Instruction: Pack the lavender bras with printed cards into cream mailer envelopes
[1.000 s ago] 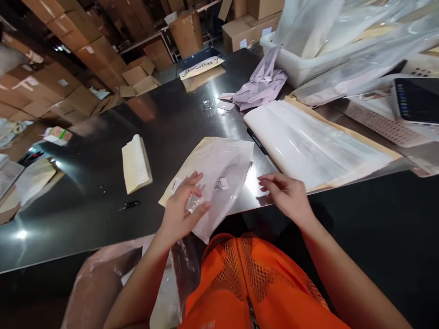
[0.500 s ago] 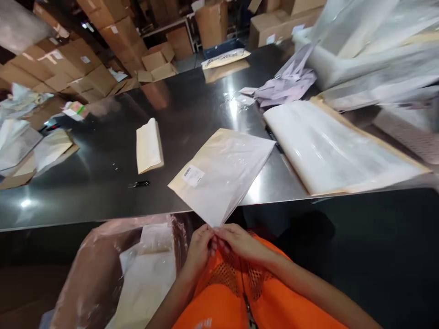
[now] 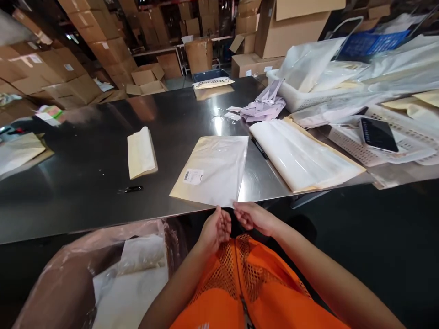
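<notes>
Just below the middle of the frame, the left hand (image 3: 215, 228) and the right hand (image 3: 253, 216) hover close together at the near edge of the dark, reflective steel table (image 3: 85, 151), right beneath the near corner of a flat clear plastic bag with a cream paper backing and a white barcode label (image 3: 212, 169). The bag lies flat on the table at centre frame, its lower corner at the table's edge, just above the fingertips. The fingers of both hands are loosely curled with the tips turned toward each other; whether something small is pinched between them cannot be told, and neither hand clearly touches the bag. To handle this bag well, it seems wise to take it by that near corner with thumb and forefinger of one hand while the other steadies the edge, since the slick film would likely slide on the polished metal. To the left of centre lies a folded cream paper packet (image 3: 141, 153), and below it a small black pen-like tool (image 3: 132, 188). To the right sits a thick stack of clear bags on brown card (image 3: 302, 155), with a black marker (image 3: 259, 147) between it and the central bag. An orange mesh vest (image 3: 250, 283) fills the bottom of the frame, beside a large translucent plastic sack (image 3: 103, 274) at lower left.
</notes>
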`<action>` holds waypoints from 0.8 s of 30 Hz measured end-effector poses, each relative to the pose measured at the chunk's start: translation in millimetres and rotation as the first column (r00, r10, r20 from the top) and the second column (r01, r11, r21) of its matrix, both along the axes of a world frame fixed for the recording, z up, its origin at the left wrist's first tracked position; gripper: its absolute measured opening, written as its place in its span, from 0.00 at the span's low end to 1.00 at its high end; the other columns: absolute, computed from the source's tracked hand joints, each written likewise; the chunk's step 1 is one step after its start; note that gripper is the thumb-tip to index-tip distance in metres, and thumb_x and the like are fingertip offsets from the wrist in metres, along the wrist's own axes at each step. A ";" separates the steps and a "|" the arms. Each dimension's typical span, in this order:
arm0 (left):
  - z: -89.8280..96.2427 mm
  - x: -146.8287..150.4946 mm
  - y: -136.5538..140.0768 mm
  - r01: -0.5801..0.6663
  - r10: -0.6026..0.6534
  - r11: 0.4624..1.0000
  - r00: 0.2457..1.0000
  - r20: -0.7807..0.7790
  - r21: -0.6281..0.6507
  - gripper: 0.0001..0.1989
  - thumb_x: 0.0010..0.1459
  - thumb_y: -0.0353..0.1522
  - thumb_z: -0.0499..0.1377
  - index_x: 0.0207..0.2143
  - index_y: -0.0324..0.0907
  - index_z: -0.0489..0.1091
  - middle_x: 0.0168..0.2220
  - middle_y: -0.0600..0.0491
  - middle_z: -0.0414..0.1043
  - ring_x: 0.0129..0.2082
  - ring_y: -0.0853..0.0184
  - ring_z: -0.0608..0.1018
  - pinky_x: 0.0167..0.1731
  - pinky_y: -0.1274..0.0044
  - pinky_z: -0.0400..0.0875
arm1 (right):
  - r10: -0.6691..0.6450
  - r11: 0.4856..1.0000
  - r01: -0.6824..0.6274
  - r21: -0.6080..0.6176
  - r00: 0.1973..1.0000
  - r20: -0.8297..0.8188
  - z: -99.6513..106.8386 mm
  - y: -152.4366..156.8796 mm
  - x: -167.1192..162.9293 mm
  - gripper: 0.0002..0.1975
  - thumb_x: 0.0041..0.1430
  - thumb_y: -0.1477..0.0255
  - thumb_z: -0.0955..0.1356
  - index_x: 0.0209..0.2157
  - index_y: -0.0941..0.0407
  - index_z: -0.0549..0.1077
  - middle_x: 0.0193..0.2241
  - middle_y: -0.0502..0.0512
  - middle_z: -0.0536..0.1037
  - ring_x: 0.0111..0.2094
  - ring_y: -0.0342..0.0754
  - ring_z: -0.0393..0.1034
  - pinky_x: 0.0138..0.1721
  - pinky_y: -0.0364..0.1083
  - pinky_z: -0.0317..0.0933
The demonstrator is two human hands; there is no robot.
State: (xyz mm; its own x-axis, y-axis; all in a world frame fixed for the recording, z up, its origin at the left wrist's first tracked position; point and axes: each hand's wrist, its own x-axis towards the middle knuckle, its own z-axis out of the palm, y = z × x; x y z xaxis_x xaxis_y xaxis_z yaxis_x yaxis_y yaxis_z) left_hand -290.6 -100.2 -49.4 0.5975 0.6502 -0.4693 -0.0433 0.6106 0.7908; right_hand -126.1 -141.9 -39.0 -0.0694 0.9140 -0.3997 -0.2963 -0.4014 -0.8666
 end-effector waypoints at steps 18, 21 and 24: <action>-12.7 6.7 -31.0 -0.005 0.016 0.997 0.989 -0.145 0.078 0.17 0.41 0.42 0.61 0.11 0.42 0.61 0.09 0.58 0.56 0.08 0.77 0.56 0.11 0.81 0.46 | -0.046 0.996 0.027 0.089 0.975 0.218 -7.9 -22.5 -17.0 0.22 0.55 0.53 0.67 0.21 0.57 0.65 0.18 0.46 0.63 0.22 0.40 0.54 0.26 0.44 0.47; -9.3 -1.8 -33.9 -0.034 0.045 0.997 0.983 -0.180 0.065 0.18 0.39 0.42 0.61 0.10 0.42 0.59 0.08 0.59 0.55 0.08 0.78 0.55 0.10 0.82 0.44 | 0.012 0.998 -0.028 0.058 0.969 0.246 -6.6 -24.6 -17.5 0.19 0.56 0.57 0.65 0.22 0.57 0.67 0.18 0.47 0.64 0.21 0.40 0.55 0.25 0.43 0.48; -7.8 -17.3 -34.8 -0.055 0.061 0.998 0.979 -0.194 0.041 0.19 0.37 0.44 0.61 0.09 0.43 0.58 0.07 0.59 0.52 0.07 0.78 0.53 0.09 0.82 0.43 | -0.150 0.989 0.144 0.043 0.967 0.207 -11.2 -13.1 -9.7 0.16 0.54 0.60 0.67 0.22 0.58 0.70 0.18 0.48 0.65 0.20 0.40 0.57 0.23 0.42 0.50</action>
State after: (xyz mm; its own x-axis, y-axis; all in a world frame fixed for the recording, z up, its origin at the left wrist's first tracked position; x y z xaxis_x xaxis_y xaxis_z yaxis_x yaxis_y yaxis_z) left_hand -307.9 -135.0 -57.2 0.4575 0.6991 -0.5495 0.0793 0.5834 0.8083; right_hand -135.8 -155.0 -50.1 0.1489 0.9188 -0.3656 -0.1618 -0.3421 -0.9256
